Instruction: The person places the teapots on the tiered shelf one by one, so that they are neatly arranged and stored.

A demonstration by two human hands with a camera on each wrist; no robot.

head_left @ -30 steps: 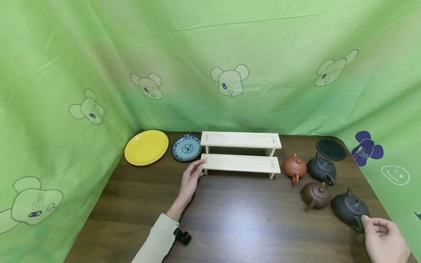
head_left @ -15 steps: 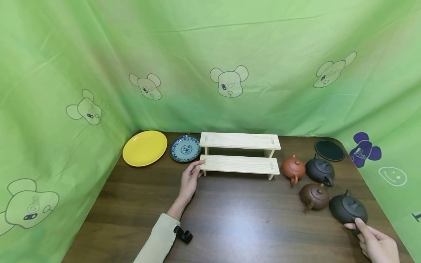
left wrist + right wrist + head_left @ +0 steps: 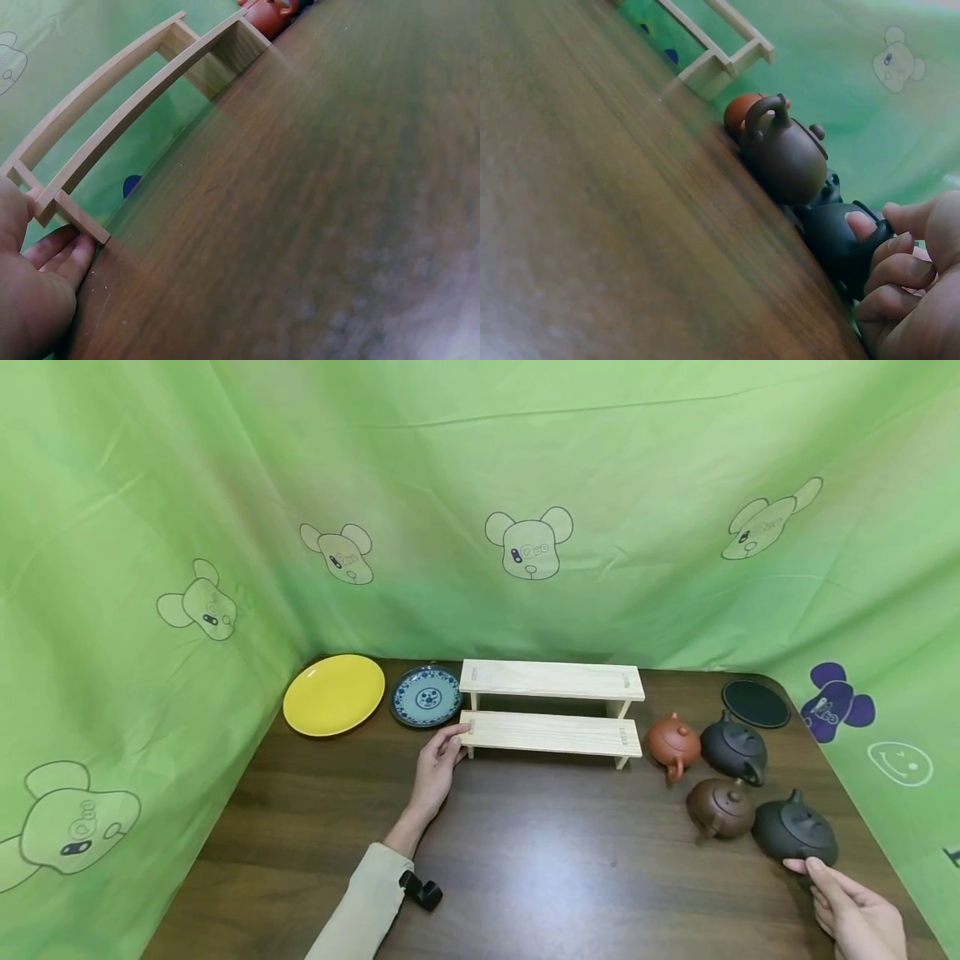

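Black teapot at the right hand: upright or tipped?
Upright. The black teapot has its lid facing up in the head view; the right hand pinches its handle.
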